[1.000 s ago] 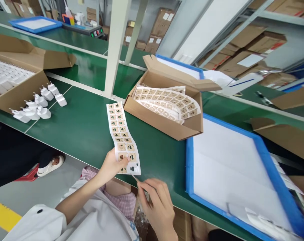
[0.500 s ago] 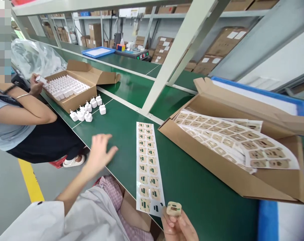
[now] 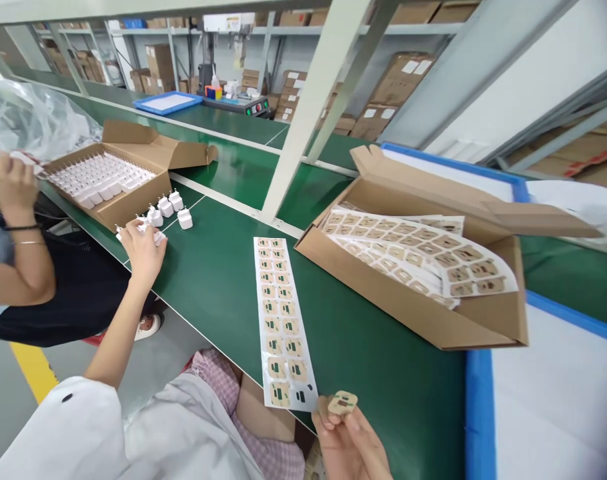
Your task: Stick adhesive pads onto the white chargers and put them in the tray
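Observation:
My left hand [image 3: 142,252] is over the near end of a group of white plug chargers [image 3: 166,207], its fingers curled around one charger [image 3: 158,236] that partly shows beside the thumb. The fingertips hide some of the others. My right hand [image 3: 346,437], low in front of me, pinches a tan rounded-square adhesive sticker [image 3: 342,402] with a small dark slot and green marks. Beside it lies a white sticker sheet [image 3: 269,325] with two columns of similar tan stickers. At its bottom right corner one spot has no tan piece.
An open carton [image 3: 383,293] of sticker sheets stands to the right, near blue-rimmed trays [image 3: 478,413]. At left, a co-worker's hand [image 3: 13,183] is beside a carton [image 3: 133,197] filled with white chargers. A slanted metal post [image 3: 303,113] rises from the green bench [image 3: 203,280].
My left hand has moved from above the bench to the chargers and closed its fingers there. My right hand still holds the sticker. The whole view has shifted to the right.

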Available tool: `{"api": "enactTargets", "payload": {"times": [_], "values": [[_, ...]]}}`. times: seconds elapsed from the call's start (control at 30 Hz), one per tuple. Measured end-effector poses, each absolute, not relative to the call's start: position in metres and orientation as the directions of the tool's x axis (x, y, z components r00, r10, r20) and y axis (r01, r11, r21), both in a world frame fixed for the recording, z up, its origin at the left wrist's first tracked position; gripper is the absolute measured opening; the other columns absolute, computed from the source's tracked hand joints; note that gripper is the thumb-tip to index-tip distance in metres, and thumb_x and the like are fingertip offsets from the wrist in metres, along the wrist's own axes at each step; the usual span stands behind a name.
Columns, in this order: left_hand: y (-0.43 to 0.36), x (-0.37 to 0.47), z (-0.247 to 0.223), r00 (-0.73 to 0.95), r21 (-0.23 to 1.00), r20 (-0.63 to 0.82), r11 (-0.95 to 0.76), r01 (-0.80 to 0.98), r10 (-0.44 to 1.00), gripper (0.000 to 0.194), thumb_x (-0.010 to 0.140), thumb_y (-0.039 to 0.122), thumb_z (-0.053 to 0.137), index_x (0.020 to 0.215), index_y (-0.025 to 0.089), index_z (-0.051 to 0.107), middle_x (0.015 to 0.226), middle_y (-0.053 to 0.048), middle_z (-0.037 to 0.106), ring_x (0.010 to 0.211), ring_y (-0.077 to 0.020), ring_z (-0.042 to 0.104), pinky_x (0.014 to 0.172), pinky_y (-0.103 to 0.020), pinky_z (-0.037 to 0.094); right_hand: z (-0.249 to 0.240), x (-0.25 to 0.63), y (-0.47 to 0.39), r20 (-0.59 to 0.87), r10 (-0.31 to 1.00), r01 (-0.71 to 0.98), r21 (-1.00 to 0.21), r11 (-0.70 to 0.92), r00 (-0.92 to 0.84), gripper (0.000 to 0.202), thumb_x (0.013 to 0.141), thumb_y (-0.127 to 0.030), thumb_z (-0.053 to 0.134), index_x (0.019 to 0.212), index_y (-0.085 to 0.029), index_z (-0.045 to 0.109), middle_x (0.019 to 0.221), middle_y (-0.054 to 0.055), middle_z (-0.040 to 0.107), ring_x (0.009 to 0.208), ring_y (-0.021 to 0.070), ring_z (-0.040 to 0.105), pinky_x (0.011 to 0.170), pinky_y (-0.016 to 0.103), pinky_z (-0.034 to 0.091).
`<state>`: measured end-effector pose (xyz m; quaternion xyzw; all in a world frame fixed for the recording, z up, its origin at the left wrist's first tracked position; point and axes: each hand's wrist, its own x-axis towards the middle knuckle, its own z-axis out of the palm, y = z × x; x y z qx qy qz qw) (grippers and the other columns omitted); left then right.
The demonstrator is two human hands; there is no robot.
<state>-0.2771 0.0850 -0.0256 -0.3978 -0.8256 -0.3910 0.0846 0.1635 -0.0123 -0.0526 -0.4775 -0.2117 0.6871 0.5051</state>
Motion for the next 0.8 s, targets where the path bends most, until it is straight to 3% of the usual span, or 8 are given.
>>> {"api": "enactTargets", "payload": {"times": [0.13, 0.23, 0.33, 0.47, 0.53, 0.6, 0.7, 0.8], "values": [[0.066, -0.271, -0.019, -0.660, 0.727, 0.415, 0.207, 0.654, 0.626, 0.019, 0.078, 0.029, 0.072, 0.088, 0.020, 0.060, 0.116, -0.016, 0.066, 0.120, -0.0372, 0.059, 0.114, -0.056, 0.042, -0.051, 0.154, -0.013, -0.410, 0.912, -0.568, -0.755, -0.328, 0.018, 0.034, 0.084, -0.043, 0.087, 0.074, -0.022, 0.063, 0.070, -0.003, 0.048, 0.064, 0.0126, 0.044, 0.062, 0.027, 0.049], [0.051, -0.240, -0.019, -0.643, 0.848, 0.374, 0.034, 0.529, 0.668, 0.030, 0.077, 0.042, 0.076, 0.089, 0.021, 0.057, 0.107, -0.010, 0.069, 0.106, -0.0286, 0.066, 0.094, -0.043, 0.056, -0.046, 0.138, -0.006, -0.354, 0.935, -0.569, -0.773, -0.281, 0.020, 0.043, 0.082, -0.046, 0.088, 0.067, -0.021, 0.056, 0.065, -0.005, 0.042, 0.060, 0.0122, 0.040, 0.059, 0.028, 0.047], [0.032, -0.170, -0.030, -0.554, 0.928, 0.323, -0.141, 0.346, 0.767, 0.041, 0.083, 0.056, 0.072, 0.089, 0.022, 0.051, 0.103, -0.009, 0.071, 0.091, -0.0219, 0.070, 0.074, -0.031, 0.057, -0.028, 0.109, 0.003, -0.291, 0.954, -0.635, -0.751, -0.180, 0.074, 0.046, 0.079, -0.048, 0.089, 0.066, -0.022, 0.054, 0.064, -0.007, 0.040, 0.059, 0.0115, 0.040, 0.062, 0.029, 0.050], [-0.002, -0.059, -0.049, -0.324, 0.960, 0.279, -0.257, 0.108, 0.904, 0.060, 0.085, 0.077, 0.068, 0.106, 0.022, 0.055, 0.094, -0.007, 0.069, 0.081, -0.0194, 0.069, 0.069, -0.028, 0.057, 0.003, 0.080, 0.010, -0.200, 0.957, -0.660, -0.751, -0.011, 0.212, 0.051, 0.080, -0.052, 0.088, 0.064, -0.022, 0.051, 0.064, -0.006, 0.044, 0.061, 0.0119, 0.047, 0.065, 0.028, 0.051], [-0.016, -0.024, -0.054, -0.125, 0.962, 0.249, -0.260, -0.083, 0.960, 0.055, 0.090, 0.068, 0.071, 0.119, 0.024, 0.057, 0.102, -0.007, 0.065, 0.090, -0.0195, 0.069, 0.075, -0.028, 0.058, 0.013, 0.081, 0.010, -0.154, 0.940, -0.621, -0.780, 0.072, 0.303, 0.051, 0.082, -0.053, 0.087, 0.064, -0.022, 0.050, 0.064, -0.006, 0.046, 0.062, 0.0120, 0.050, 0.063, 0.027, 0.050], [-0.023, -0.008, -0.054, 0.063, 0.960, 0.240, -0.227, -0.166, 0.969, 0.044, 0.094, 0.049, 0.074, 0.127, 0.026, 0.056, 0.112, -0.008, 0.060, 0.102, -0.0199, 0.066, 0.085, -0.029, 0.058, 0.017, 0.087, 0.008, -0.103, 0.914, -0.559, -0.816, 0.148, 0.392, 0.049, 0.083, -0.051, 0.086, 0.065, -0.022, 0.052, 0.063, -0.006, 0.047, 0.061, 0.0111, 0.049, 0.062, 0.025, 0.049], [-0.019, -0.010, -0.046, 0.269, 0.968, 0.220, -0.175, -0.181, 0.938, 0.039, 0.089, 0.023, 0.073, 0.123, 0.027, 0.054, 0.117, -0.007, 0.057, 0.108, -0.0202, 0.063, 0.090, -0.031, 0.057, 0.018, 0.097, 0.004, -0.057, 0.887, -0.474, -0.860, 0.189, 0.457, 0.043, 0.083, -0.050, 0.087, 0.067, -0.022, 0.058, 0.065, -0.006, 0.053, 0.061, 0.0111, 0.053, 0.064, 0.027, 0.051], [-0.008, -0.020, -0.032, 0.404, 0.986, 0.143, -0.095, -0.137, 0.904, 0.044, 0.079, 0.009, 0.070, 0.113, 0.027, 0.050, 0.117, -0.007, 0.061, 0.107, -0.0210, 0.064, 0.090, -0.032, 0.056, 0.018, 0.101, 0.000, -0.057, 0.888, -0.453, -0.874, 0.177, 0.457, 0.037, 0.082, -0.050, 0.086, 0.073, -0.022, 0.062, 0.069, -0.004, 0.058, 0.065, 0.0132, 0.059, 0.065, 0.029, 0.052]]}}
